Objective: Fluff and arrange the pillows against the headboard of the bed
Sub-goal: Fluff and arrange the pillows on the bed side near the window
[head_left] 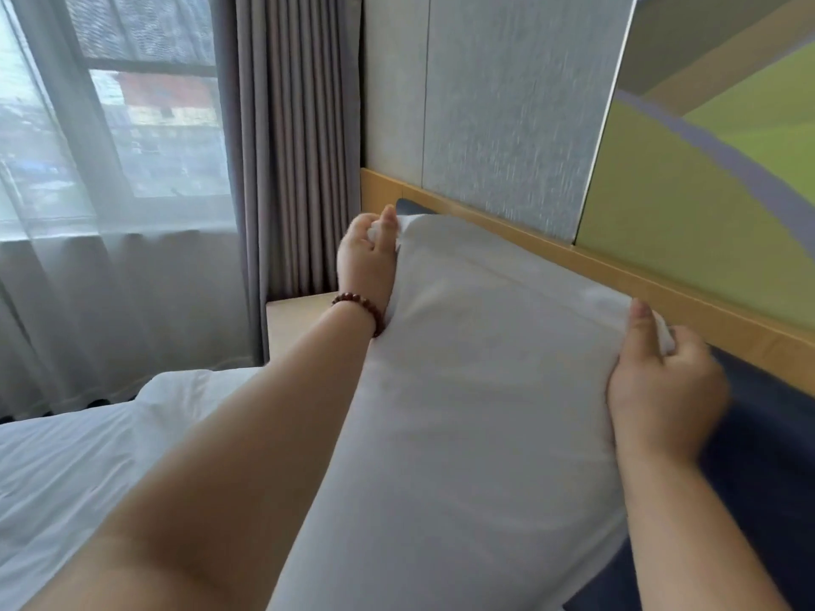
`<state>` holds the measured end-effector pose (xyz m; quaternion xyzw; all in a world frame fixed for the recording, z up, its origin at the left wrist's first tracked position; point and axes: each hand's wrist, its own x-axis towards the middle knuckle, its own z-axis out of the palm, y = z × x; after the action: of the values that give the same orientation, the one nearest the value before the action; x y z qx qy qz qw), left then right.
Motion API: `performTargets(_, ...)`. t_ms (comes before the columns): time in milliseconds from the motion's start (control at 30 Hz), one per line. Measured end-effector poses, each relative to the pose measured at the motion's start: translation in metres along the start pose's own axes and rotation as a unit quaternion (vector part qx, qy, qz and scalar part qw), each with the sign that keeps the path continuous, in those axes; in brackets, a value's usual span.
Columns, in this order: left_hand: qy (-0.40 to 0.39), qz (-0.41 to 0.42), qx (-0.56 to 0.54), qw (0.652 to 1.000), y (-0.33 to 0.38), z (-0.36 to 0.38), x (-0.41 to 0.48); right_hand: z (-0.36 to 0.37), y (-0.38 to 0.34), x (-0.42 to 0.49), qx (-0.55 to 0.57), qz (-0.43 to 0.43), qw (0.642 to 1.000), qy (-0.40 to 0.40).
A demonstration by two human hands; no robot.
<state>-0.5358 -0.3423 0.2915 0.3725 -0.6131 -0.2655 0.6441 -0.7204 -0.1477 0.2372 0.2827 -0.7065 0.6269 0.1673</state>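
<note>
A large white pillow [476, 390] stands upright, filling the middle of the view in front of the dark blue padded headboard [767, 456] with its wooden top rail [617, 275]. My left hand [366, 253] pinches the pillow's top left corner; a brown bead bracelet sits on that wrist. My right hand [661, 381] grips the top right corner, thumb on the front face. The pillow's lower edge is hidden behind my arms.
White bedding [79, 460] covers the bed at lower left. A light wooden nightstand [295, 319] stands beside the bed under grey curtains [295, 138]. A sheer-curtained window [110, 138] lies to the left. Grey and green wall panels rise above the rail.
</note>
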Motion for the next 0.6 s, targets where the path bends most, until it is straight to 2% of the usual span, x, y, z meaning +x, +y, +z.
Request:
performTargets(67,-0.056,-0.047,0.002,0.997,-0.016,0.022,-0.005,0.002,0.019,-0.006,-0.019,-0.013,1.000,0.006)
performTargets(167,-0.189,-0.074,0.087,0.975,-0.059,0.048,-0.039,0.008,0.054,-0.031,-0.162,-0.053,0.985,-0.019)
performTargets(300,-0.370,-0.087,0.219,0.899,-0.132,0.051,-0.130,0.015,0.088,-0.068,-0.271,-0.129,0.952,-0.061)
performTargets(433,-0.435,-0.159,0.247,0.851,-0.185,0.024,-0.194,0.032,0.112,-0.099,-0.292,-0.162,0.938,-0.095)
performTargets(533,-0.484,-0.161,0.301,0.806,-0.211,-0.001,-0.227,0.047,0.133,-0.121,-0.317,-0.193,0.919,-0.130)
performTargets(600,-0.500,-0.165,0.318,0.789,-0.227,-0.019,-0.243,0.057,0.148,-0.140,-0.331,-0.215,0.906,-0.152)
